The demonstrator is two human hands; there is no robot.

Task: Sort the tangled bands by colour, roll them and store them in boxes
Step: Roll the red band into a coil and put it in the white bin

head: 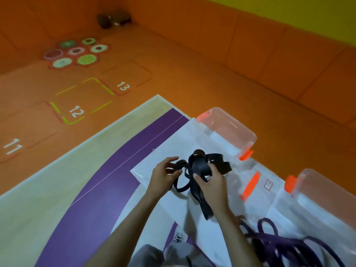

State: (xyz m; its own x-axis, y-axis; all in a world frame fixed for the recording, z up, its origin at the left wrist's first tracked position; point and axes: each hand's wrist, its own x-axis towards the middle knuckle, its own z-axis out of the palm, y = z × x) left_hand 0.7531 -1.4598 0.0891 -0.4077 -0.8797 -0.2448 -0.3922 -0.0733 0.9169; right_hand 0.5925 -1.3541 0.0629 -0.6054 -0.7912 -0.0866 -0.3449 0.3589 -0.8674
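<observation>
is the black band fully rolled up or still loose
Partly rolled: the right hand holds a rolled bundle of the black band, while loose loops trail to the left hand and a tail hangs down.

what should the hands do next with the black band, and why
Probably keep winding: the right hand grips a part-rolled black band, while loose loops sit at the left hand and a tail trails down. Feeding that slack onto the roll looks like the next step before boxing.

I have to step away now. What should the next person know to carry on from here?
Left hand: pinching a loose loop of the black band.
Right hand: gripping the partly rolled black band.
Purple bands: a tangled heap at lower right.
Boxes: one clear box ahead, another to the right; contents cannot be made out.
Left: finish the black roll, box it, then the purple.
</observation>
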